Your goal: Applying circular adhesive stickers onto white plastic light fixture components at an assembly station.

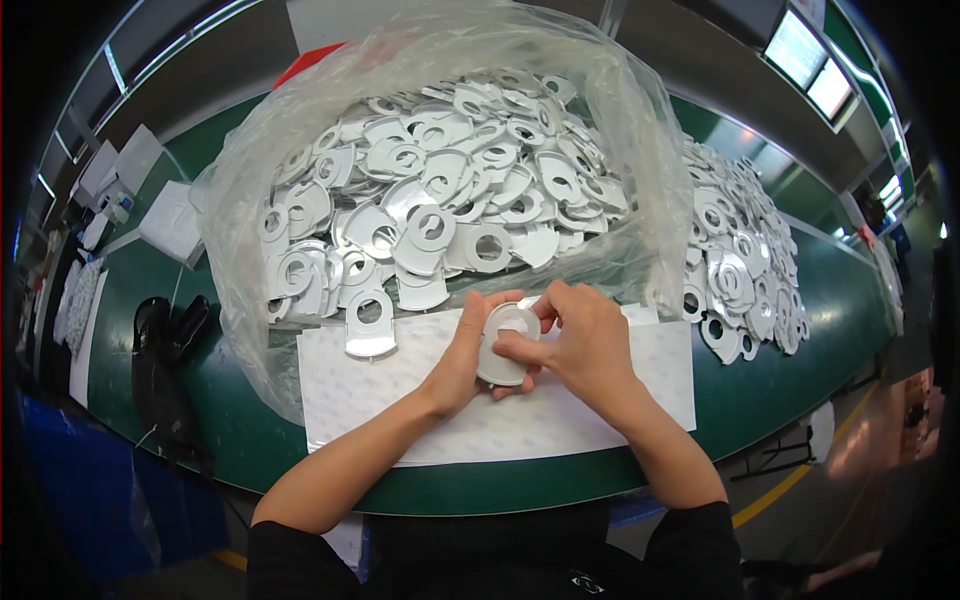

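A light grey plastic part (pixel 500 370), rounded with a ring-shaped opening at its upper end, is held over the middle of a white sheet (pixel 400 418). My left hand (pixel 458 362) grips it from the left, with fingers showing behind it at the lower edge. From the right, my right hand (pixel 592 340) has its thumb laid across the part's face and its bent index finger at the upper right rim. Other fingertips of both hands are hidden behind the part. One similar part (pixel 372 344) lies at the sheet's upper left edge.
Beyond my hands, a large clear plastic bag (pixel 232 200) lies opened around a heap of similar parts (pixel 410 170). Another heap (pixel 745 260) is on the green table (pixel 540 487) at the right. A black object (pixel 160 385) and a white box (pixel 172 222) are at the left.
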Tool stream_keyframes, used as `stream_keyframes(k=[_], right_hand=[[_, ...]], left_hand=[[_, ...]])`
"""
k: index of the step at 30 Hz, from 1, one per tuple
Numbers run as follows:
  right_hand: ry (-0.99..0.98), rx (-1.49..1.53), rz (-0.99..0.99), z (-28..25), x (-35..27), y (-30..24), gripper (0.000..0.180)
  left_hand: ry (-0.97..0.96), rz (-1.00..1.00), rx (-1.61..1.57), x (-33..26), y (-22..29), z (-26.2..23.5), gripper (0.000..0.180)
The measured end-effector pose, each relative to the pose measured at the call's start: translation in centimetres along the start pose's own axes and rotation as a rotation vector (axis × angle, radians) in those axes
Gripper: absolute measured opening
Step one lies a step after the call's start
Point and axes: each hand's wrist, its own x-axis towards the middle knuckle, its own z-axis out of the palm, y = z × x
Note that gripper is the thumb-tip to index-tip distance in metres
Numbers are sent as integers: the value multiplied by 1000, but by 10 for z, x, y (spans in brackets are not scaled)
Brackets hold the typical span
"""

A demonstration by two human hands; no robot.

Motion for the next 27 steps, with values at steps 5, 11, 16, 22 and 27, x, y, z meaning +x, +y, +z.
stream_keyframes(k=[5,11,16,22,27], right_hand=[[-198,226,16,-15,6,6,35],[-245,360,182,-9,4,13,20],[-259,582,169,1,5,26,22],[229,1119,466,-55,23,64,18],[571,1485,496,-77,35,88,26]], left_hand=[[2,-35,-117,0,1,-2,82],[-48,-81,-124,1,2,-3,85],[-73,-104,-84,-9,17,-2,82],[480,208,1328,-41,71,-31,62],[719,-102,1677,-58,70,-53,64]])
